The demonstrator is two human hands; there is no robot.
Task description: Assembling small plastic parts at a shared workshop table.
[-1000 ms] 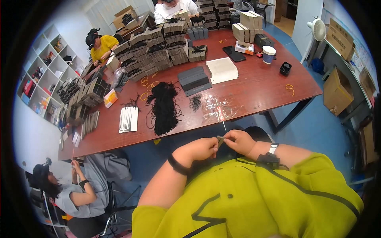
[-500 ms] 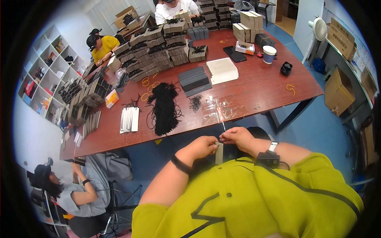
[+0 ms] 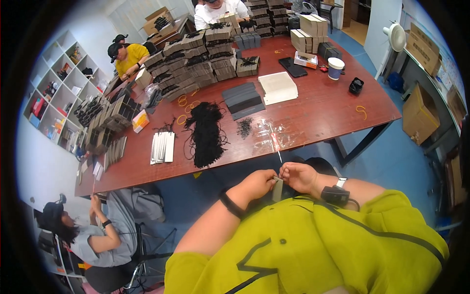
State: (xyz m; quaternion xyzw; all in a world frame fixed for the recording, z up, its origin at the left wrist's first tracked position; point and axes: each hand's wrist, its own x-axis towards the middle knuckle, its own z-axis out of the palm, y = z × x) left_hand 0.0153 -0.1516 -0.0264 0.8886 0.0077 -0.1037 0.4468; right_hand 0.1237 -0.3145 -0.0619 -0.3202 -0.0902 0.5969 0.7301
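Found pale card [image 3: 278, 190] off near edge of surface [image 3: 338, 110], pinched in closed fingers of left hand [image 3: 260, 184]. Noted right hand [image 3: 299, 176] just beside, fingers bunched; cannot tell whether holding anything. Judged unfinished. Apparently done: corded white cards [image 3: 162, 148]. Left, seemingly: loose black cords [image 3: 205, 134], stacked pale sheets [image 3: 278, 88].

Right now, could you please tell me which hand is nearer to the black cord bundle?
Left: the left hand is below and right of the black cord bundle in view; the right hand is farther right.
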